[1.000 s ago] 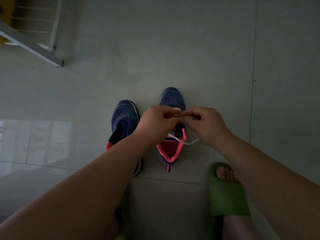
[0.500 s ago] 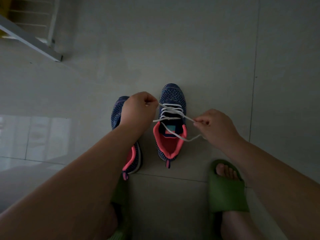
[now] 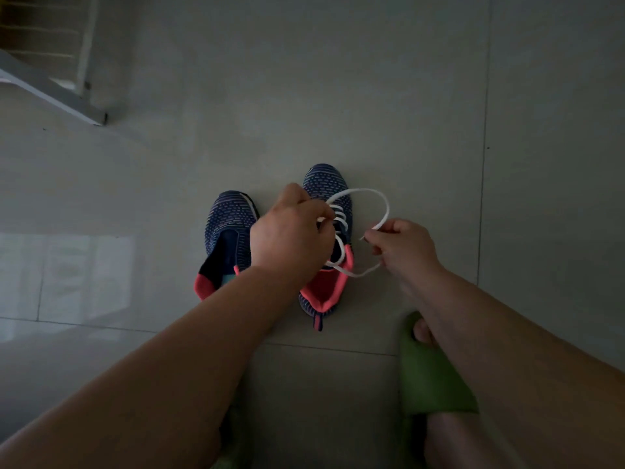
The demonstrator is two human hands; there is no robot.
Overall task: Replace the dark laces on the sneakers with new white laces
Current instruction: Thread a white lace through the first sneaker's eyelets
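- Grey tiled floor, glossy, crossed by thin grout lines.
- Left sneaker, navy knit with pink collar, flat on the floor, unlaced.
- Right sneaker, just beside it, threaded with white lace.
- Green slide sandal with foot inside, nearer, at right.
- Grey metal frame, upper left.

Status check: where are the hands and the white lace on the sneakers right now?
Left hand grips white lace over right sneaker. Right hand pinches the loop's other end. Left sneaker shows no lace. Nothing in the way.
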